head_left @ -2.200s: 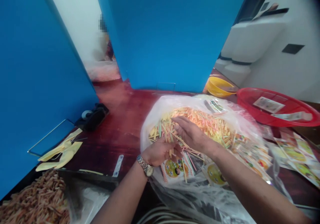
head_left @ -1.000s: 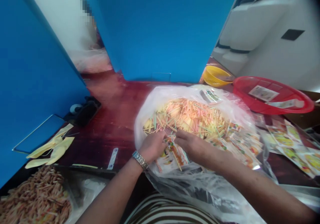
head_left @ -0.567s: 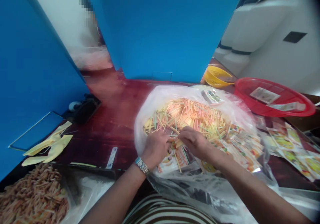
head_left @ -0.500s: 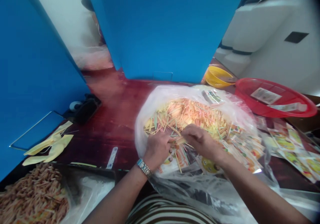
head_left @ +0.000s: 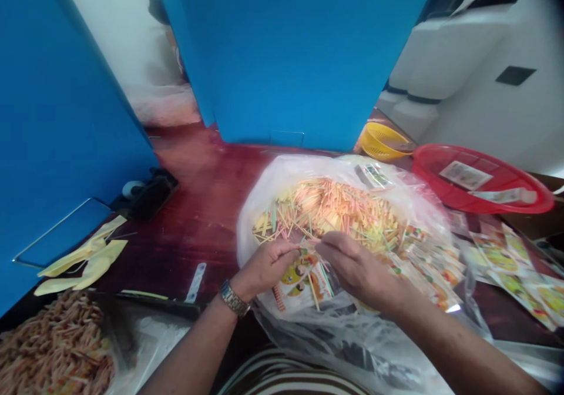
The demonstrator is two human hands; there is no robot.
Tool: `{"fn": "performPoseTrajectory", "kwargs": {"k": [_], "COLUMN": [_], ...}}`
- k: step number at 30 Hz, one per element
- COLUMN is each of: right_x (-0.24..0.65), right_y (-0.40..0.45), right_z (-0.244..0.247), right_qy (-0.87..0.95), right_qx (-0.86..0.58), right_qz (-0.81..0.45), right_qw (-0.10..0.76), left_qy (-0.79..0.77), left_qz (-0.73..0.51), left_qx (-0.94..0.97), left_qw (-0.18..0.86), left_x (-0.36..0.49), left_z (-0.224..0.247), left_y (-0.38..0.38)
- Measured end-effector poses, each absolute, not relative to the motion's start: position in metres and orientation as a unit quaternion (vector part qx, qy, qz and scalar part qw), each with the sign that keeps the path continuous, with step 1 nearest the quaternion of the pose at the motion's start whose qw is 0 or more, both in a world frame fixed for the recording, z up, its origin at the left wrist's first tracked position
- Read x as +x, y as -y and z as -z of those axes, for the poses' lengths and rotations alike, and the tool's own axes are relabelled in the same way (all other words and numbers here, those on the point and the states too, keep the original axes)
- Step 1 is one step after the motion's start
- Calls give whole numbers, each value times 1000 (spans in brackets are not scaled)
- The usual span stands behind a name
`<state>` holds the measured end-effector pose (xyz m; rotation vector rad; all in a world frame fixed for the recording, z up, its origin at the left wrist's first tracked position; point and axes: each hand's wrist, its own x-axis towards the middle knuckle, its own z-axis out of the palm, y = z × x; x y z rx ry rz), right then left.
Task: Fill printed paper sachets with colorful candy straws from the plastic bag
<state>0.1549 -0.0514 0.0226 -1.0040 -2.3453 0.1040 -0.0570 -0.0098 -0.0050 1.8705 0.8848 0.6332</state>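
Blue panels stand behind a dark red table. At far left lie brown sticks, then yellow pieces and a tape dispenser. Next comes a plastic bag, the left hand over its near side, fingers drawn in close to a printed packet. Coloured sticks heap inside the bag; the right hand, fingers curled, faces the left one, just apart. What either grips cannot be told. Rightward: a yellow basket, more packets, a red basket.
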Motion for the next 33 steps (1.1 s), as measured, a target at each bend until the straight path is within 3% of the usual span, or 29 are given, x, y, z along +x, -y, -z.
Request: {"fn": "performPoseTrajectory", "kwargs": {"k": [3,8,15,20,24,29,33], "right_x": [152,145,160,146,175,225,190], "right_y": [54,50,74,88,105,112,69], "right_z": [-24,-35,-70,-57,-30,-8,-16], "right_qy": [901,894,837,845,811,792,817], "right_qx": [-358,-304,-418,-442,-501,-573,-549], "right_qz": [-53,-134,25,53,71,149,130], "right_qw": [240,301,351,295,292,147,114], "left_qy": [-352,-304,-276,-222,-253,-376,-449], "left_qz": [-268,-312,-451,-469,-422,-237,-136], "left_qx": [777,805,769,793,824,891,881], "left_qw": [448,403,358,319,280,94,51], "left_x": [-55,-50,-55,-35,-39,-74,-80], "left_z": [6,11,11,2,2,1,-5], "left_y": [13,18,20,32,36,10,-11]}}
